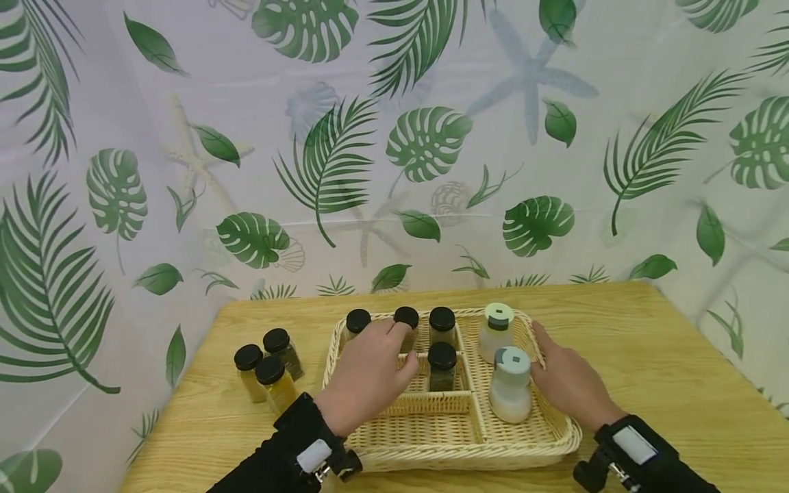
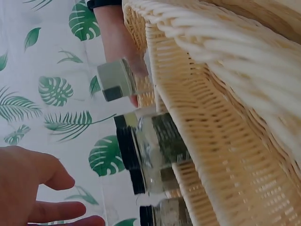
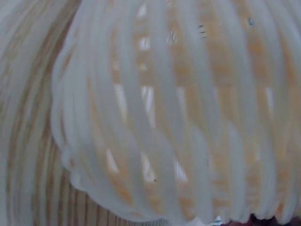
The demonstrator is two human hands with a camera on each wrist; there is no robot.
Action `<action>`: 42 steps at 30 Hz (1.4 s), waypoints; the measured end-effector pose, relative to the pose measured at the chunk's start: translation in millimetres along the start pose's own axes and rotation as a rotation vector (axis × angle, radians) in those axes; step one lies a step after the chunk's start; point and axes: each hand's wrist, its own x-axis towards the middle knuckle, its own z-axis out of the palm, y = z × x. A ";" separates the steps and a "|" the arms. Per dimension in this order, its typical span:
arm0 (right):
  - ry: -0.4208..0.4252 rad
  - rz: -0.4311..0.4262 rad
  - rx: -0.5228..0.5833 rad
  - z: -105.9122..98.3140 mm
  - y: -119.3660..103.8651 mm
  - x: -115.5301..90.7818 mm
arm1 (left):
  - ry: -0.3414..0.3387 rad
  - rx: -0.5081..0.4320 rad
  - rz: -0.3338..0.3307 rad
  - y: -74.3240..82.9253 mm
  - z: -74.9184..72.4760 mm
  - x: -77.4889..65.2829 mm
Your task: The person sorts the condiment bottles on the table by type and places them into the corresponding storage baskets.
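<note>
My left hand (image 1: 370, 375) is above the left part of a divided wicker basket (image 1: 425, 452). In the left wrist view its fingers (image 2: 56, 174) are spread, with nothing between them. Its fingertips overlap a black-lidded spice jar (image 1: 406, 316) in the back row. Other black-lidded jars stand upright around it: one at the back left (image 1: 358, 321), one at the back right (image 1: 442, 323) and one in front (image 1: 442, 366). My right hand (image 1: 570, 383) grips the basket's right rim. Beside it, two white bottles (image 1: 511, 390) (image 1: 496, 332) stand in the long right compartment.
On the wooden table (image 1: 191, 424), left of the basket, three more black-lidded jars are grouped: a yellow one (image 1: 280, 390), a tan one (image 1: 251, 376) and a dark green one (image 1: 286, 356). A leaf-patterned cloth (image 1: 394, 205) hangs behind the table.
</note>
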 end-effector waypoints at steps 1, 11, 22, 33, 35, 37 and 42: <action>-0.003 0.002 0.001 -0.1 -0.1 0.5 | 0.015 0.000 -0.007 -2.6 -2.5 -2.0; -0.012 -0.008 0.010 2.1 -0.9 4.4 | 0.120 0.066 -0.171 -49.4 -26.2 -17.8; -0.015 -0.019 0.007 5.0 0.2 1.2 | -0.155 0.252 -0.365 -101.4 -38.2 -25.3; -0.018 -0.019 -0.007 3.5 4.4 0.7 | -0.295 0.347 -0.412 -115.9 -28.5 -30.0; -0.014 -0.019 -0.013 1.6 4.3 1.4 | -0.295 0.350 -0.406 -117.4 -28.3 -29.4; -0.012 -0.020 -0.016 0.2 4.2 2.0 | -0.300 0.346 -0.419 -119.1 -28.0 -29.3; -0.017 -0.017 -0.011 -0.6 4.0 2.1 | -0.307 0.312 -0.484 -122.5 -27.6 -30.1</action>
